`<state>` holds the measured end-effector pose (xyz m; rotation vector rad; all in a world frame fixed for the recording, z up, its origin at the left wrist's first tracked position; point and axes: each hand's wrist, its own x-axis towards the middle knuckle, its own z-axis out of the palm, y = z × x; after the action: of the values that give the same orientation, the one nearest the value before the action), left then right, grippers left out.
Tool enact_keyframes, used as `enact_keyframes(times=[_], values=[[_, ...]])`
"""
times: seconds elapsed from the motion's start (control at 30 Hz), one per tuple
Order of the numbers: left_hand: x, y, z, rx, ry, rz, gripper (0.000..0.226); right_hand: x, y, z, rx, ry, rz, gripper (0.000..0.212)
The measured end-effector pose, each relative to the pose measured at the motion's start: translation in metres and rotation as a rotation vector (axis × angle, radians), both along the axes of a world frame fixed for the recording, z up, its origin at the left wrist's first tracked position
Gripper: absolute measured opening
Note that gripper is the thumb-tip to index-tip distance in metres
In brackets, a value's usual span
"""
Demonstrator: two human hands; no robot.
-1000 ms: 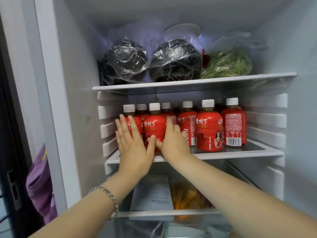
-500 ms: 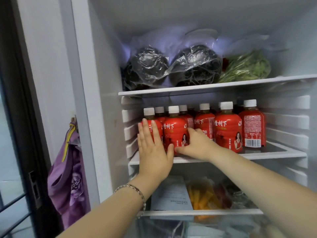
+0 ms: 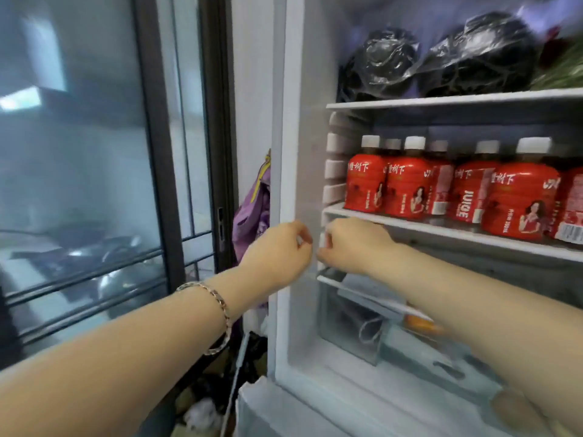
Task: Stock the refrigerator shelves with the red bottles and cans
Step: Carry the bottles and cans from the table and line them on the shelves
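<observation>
Red bottles [image 3: 407, 184] stand upright in rows on the middle shelf [image 3: 410, 224], white caps up. I see my left hand [image 3: 277, 253] and right hand [image 3: 353, 244] close together just below that shelf's front left corner, apart from the bottles, both with fingers loosely curled and holding nothing. Dark bagged bundles [image 3: 381, 61] sit on the upper shelf [image 3: 441, 101], and a bracelet [image 3: 217, 299] circles my left wrist

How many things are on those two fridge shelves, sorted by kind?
Red bottles: 7 (one is cut off at the right edge; more may be hidden behind)
Dark bundles in clear plastic: 2
Bag of greens: 1
Total: 10
</observation>
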<state>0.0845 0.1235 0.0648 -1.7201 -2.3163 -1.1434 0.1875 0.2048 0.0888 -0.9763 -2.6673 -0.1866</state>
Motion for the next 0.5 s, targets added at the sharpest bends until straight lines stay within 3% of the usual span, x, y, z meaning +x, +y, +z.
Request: enact_keyframes(times=[0.13,0.23,0.5], values=[[-0.013,-0.08,-0.032,-0.324,-0.03,0.234,0.023,-0.033,-0.058,-0.034,-0.067,-0.292,0.274,0.024],[-0.023,-0.153,-0.05,-0.466,-0.052,0.449,0.02,-0.054,-0.114,-0.059,-0.109,-0.386,0.477,0.027],[0.009,-0.39,-0.094,-0.463,-0.254,1.01,0.013,-0.075,-0.327,-0.107,-0.102,-0.449,1.005,0.024]])
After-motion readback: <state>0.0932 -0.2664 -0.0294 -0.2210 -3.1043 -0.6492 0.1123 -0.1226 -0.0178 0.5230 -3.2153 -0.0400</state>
